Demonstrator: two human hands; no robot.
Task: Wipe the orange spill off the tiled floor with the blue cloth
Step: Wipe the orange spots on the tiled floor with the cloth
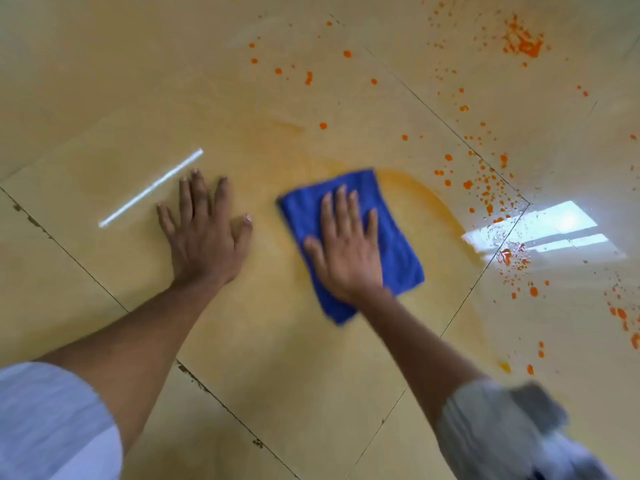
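A folded blue cloth [398,237] lies flat on the glossy beige tiled floor [277,358]. My right hand [346,251] presses down on it with fingers spread. My left hand [204,233] rests flat on the tile to the left, palm down, holding nothing. An orange smear [426,199] curves from the cloth's top right corner toward the right. Orange droplets [485,188] speckle the floor further right and above, with a dense blotch [523,41] at the top right.
Dark grout lines [69,251] cross the floor diagonally. A bright window reflection [547,230] lies on the tile at the right, and a thin strip-light reflection [149,188] sits beside my left hand. More orange drops [623,313] reach the right edge.
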